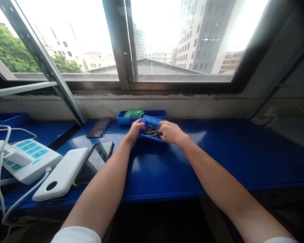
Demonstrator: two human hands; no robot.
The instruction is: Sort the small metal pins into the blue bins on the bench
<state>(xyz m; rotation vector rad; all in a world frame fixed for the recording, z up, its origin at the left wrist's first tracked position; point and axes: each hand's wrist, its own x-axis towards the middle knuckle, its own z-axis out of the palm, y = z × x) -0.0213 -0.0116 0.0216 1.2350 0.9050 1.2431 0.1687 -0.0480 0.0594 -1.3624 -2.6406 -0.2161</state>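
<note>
A small blue bin (153, 120) holds a heap of dark and silvery small metal parts (151, 131), which look like screws. It is tilted towards me above the blue shelf top. At its left end my left hand (136, 131) is closed on the wall, thumb over the rim. My right hand (170, 132) is at the right end, its fingers curled over the rim and partly inside by the parts; the fingertips are hidden. Behind stand a blue bin with green wrapped items (133, 113) and another blue bin (155, 113).
On the left lie a phone (96, 162), a white power bank (62, 173), a white power strip (30, 162) with cables and a blurred dark object (99, 128). A metal post (63, 91) rises at the left, before the window. The blue tabletop (218, 152) extends right.
</note>
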